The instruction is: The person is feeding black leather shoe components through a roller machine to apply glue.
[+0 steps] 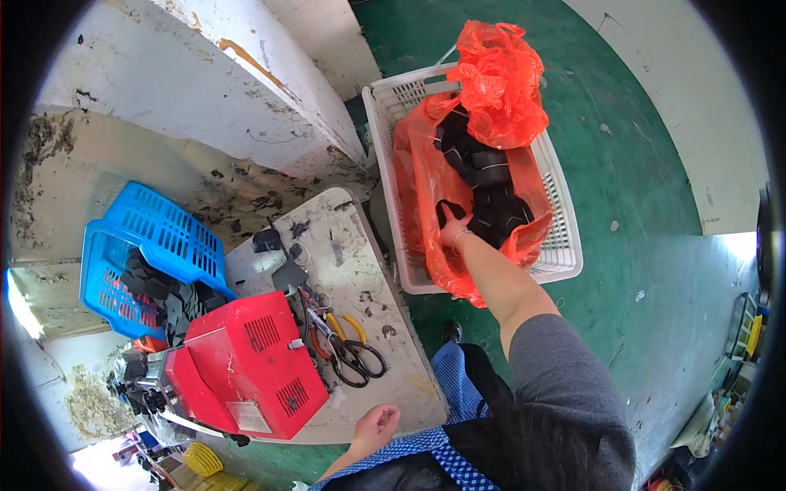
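Note:
My right hand (456,228) reaches into an orange-red plastic bag (417,176) lining a white basket (565,204). Its fingers are closed on a small black piece (446,211), whose exact kind I cannot make out. Beside it in the bag lie several black pieces (494,202) with thin pale edges. A crumpled part of the red plastic (503,78) stands up over the far end of the basket. Near the front edge of the table, my left hand (378,423) is loosely curled, with nothing visible in it.
A worn white table (352,245) at the left bears a red machine (250,360), black-handled scissors (360,364) and yellow-handled pliers (344,327). Behind the machine, a blue basket (164,237) with black pieces leans by the stained wall. The floor (606,164) is green.

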Demonstrator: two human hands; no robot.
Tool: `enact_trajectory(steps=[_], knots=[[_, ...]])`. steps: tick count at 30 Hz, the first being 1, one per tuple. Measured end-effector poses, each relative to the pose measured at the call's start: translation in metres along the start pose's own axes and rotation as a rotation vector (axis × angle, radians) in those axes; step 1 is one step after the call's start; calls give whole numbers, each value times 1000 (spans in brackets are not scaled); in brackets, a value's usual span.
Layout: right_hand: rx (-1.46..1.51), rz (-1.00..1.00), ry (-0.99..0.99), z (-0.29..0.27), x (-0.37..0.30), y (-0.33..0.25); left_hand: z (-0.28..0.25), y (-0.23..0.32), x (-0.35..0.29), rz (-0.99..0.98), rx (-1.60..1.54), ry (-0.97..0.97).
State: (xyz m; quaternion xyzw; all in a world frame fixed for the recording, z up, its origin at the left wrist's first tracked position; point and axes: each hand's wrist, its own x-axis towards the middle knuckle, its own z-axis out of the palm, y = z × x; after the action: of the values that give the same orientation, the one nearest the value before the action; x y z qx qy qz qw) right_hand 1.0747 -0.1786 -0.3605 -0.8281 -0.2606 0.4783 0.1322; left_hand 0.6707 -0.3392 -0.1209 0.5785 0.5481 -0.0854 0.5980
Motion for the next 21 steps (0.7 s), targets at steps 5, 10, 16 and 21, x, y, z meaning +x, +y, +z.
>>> enact_trajectory(steps=[5, 10, 16, 21], knots=[[222, -186, 116, 2, 27, 26, -12, -33, -16, 22, 15, 42], [651, -447, 165, 27, 86, 70, -10, -39, -7, -17, -17, -65], [1367, -75, -543, 33, 34, 14, -16, -39, -19, 29, -20, 37], [1560, 379, -574, 5, -10, 19, -11, 26, 13, 159, 92, 63]])
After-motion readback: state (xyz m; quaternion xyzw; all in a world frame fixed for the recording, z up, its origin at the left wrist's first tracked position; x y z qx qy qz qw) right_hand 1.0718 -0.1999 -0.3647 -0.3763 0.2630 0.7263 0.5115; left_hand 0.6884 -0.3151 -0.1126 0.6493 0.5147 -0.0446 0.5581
